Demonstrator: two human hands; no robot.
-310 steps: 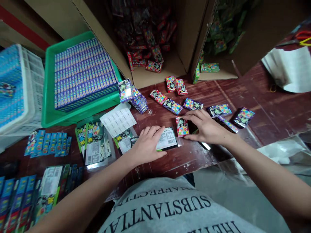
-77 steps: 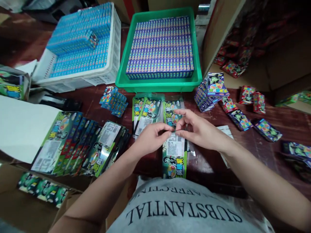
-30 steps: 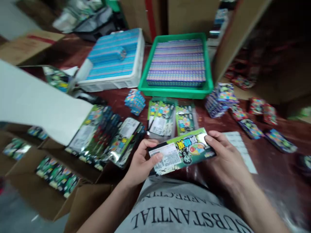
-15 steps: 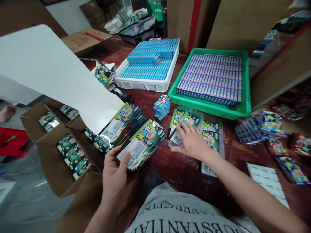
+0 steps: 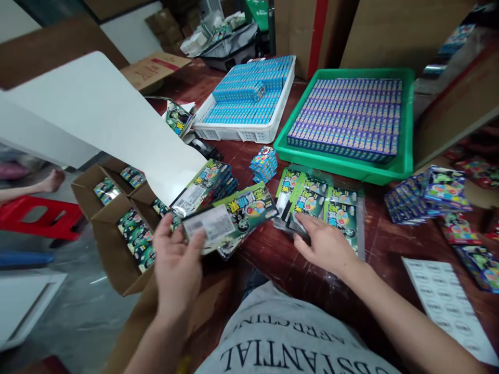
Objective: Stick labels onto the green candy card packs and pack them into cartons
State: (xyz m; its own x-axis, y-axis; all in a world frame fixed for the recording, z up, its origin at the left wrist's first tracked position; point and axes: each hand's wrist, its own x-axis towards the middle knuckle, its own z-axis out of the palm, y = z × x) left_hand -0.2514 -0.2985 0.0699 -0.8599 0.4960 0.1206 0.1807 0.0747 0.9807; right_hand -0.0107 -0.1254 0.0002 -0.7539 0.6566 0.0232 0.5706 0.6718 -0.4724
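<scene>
A brown cardboard carton [image 5: 103, 241] at left of frame holds green-and-black printed packs [image 5: 135, 239], lettering too small to read. At centre left, the left hand [image 5: 177, 265] clamps a flat, rectangular green-and-black packet [image 5: 244, 213] between thumb and fingers, the latter partly hidden behind it. Large yellow and blue characters show; the white label [image 5: 212, 227] is blurred. Below centre, a grey shirt [image 5: 288, 319] bears black capitals, in part "ANTIAL", cut off below. At centre right, the right hand [image 5: 331, 246] touches flat green packets in clear plastic sleeves [image 5: 341, 221], thumb and forefinger apart; whether they grip cannot be told. Lower right, a white paper sheet [image 5: 448, 304] carries illegible dark marks.
</scene>
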